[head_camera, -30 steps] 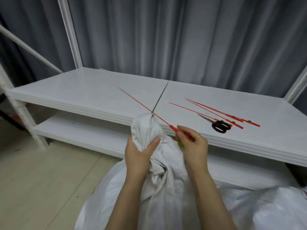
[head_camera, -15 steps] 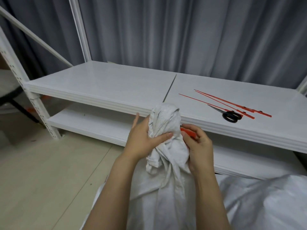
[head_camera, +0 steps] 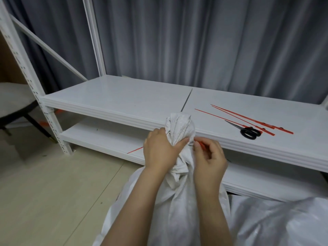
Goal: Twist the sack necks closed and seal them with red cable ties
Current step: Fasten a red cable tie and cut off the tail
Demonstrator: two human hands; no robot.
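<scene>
A white woven sack stands in front of me, its neck twisted into a bunch. My left hand grips the neck from the left, thumb across the front. My right hand pinches the head end of a red cable tie against the neck's right side. The tie runs behind the neck and its thin tail sticks out to the left past my left hand. Three spare red cable ties lie on the upper shelf.
Black scissors lie on the white upper shelf beside the spare ties. A lower shelf sits beneath. A second white sack is at the lower right. A chair stands at the far left, grey curtain behind.
The tie pointed up and away over the shelf a second ago; it now wraps behind the neck with its tail out to the left. Both hands have stayed at the neck.
</scene>
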